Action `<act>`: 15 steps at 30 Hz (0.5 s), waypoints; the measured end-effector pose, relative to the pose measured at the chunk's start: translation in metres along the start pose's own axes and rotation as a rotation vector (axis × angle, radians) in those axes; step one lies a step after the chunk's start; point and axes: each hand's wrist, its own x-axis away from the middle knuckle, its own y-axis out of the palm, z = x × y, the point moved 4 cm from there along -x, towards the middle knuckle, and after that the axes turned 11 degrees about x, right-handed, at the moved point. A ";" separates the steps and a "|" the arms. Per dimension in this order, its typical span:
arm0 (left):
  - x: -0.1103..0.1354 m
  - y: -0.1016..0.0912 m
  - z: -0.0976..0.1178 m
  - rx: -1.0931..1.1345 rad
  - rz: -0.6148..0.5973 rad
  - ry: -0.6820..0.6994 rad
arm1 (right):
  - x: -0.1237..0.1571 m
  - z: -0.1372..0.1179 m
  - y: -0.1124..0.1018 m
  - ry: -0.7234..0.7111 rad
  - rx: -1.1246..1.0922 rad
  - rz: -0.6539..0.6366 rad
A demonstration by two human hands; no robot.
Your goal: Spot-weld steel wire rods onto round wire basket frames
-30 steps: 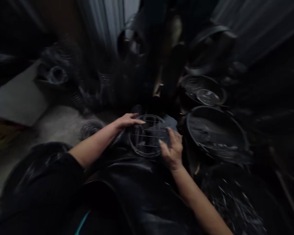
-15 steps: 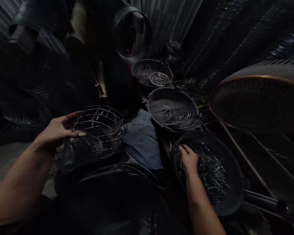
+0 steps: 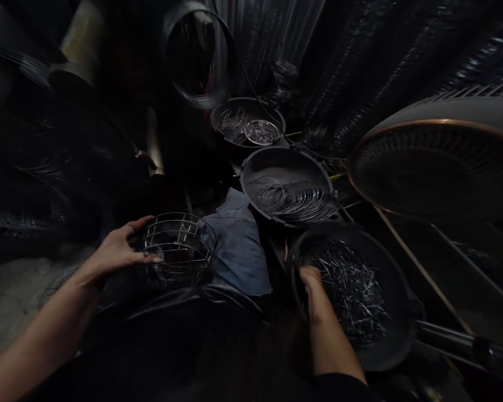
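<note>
Head view: left grip (image 3: 119,248) holds one wire basket (image 3: 179,244); right grip (image 3: 312,278) unclear; three basins (image 3: 285,162).

Left fingers (image 3: 150,258) hold wire frame (image 3: 179,244), seemingly.

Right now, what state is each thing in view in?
Left hand: holding the wire frame
Wire frame: held at one side
Right hand: at near pan, fingers partly hidden
Near pan: part-filled with wire pieces
Middle pan: holding wire rings
Blue cloth: rumpled
Fan: on or off unclear

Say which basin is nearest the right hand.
The front basin, holding short metal pieces: the right hand overlaps it. The middle basin and far basin lie beyond.
</note>
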 end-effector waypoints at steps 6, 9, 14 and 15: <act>-0.005 -0.003 -0.010 0.018 -0.012 0.004 | 0.014 0.035 -0.008 0.523 -0.275 -0.331; -0.006 -0.003 -0.012 -0.016 -0.018 0.023 | 0.020 0.035 -0.015 0.614 -0.419 -0.384; 0.000 -0.006 -0.013 -0.026 0.006 -0.010 | 0.026 0.028 -0.021 0.640 -0.586 -0.416; 0.001 -0.007 -0.013 -0.025 0.008 -0.019 | 0.027 0.027 -0.022 0.636 -0.602 -0.418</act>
